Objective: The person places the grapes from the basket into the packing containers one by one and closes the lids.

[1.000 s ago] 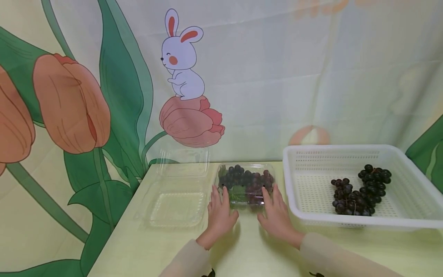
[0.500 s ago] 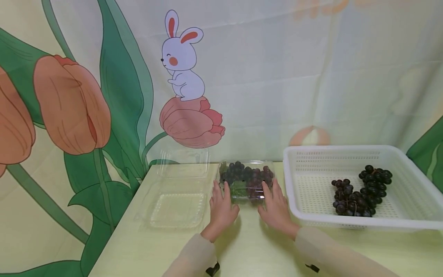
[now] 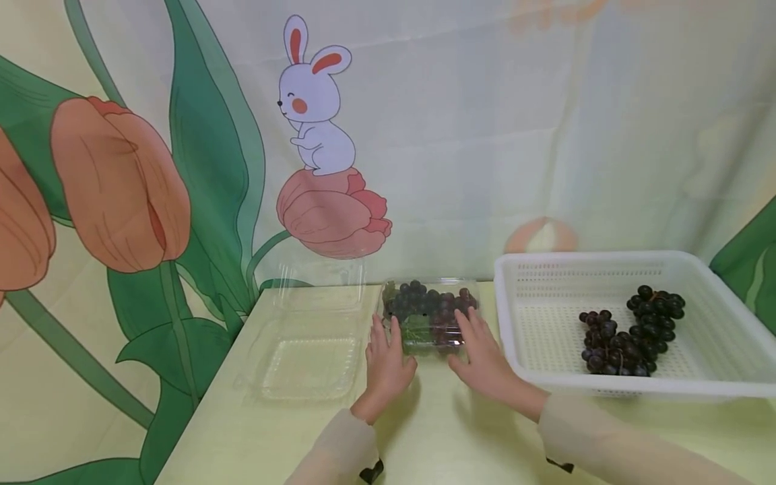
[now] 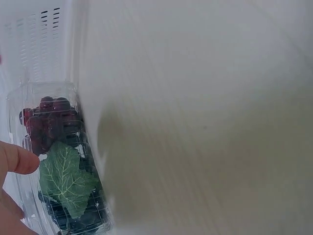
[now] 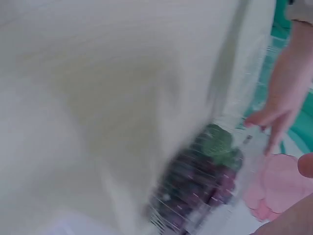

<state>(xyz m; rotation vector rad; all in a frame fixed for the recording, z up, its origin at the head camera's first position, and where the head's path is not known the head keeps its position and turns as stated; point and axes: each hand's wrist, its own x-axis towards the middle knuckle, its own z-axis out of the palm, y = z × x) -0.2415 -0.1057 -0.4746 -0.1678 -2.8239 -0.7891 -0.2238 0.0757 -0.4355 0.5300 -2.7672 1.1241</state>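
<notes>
A closed clear plastic clamshell box (image 3: 433,331) stands at the back of the table, with dark and reddish grapes (image 3: 418,296) in it. Through its wall, the left wrist view shows a green leaf (image 4: 66,178) lying against the grapes. My left hand (image 3: 386,367) touches the box's front left corner, fingers extended. At the front right corner is my right hand (image 3: 487,360), its fingers straight and fingertips right at the lid's edge. Both thumbs point inward, apart from each other.
Left of the box lies an open clear clamshell (image 3: 312,397), its lid (image 3: 321,286) raised toward the printed backdrop (image 3: 436,168). On the right, a white plastic basket (image 3: 606,385) holds bunches of dark grapes (image 3: 651,323). The table's left edge slants down beside the open clamshell.
The box of grapes has slid slightly back toward the backdrop, with both hands following it. Since half a second ago my right wrist and forearm have swung a little to the right.
</notes>
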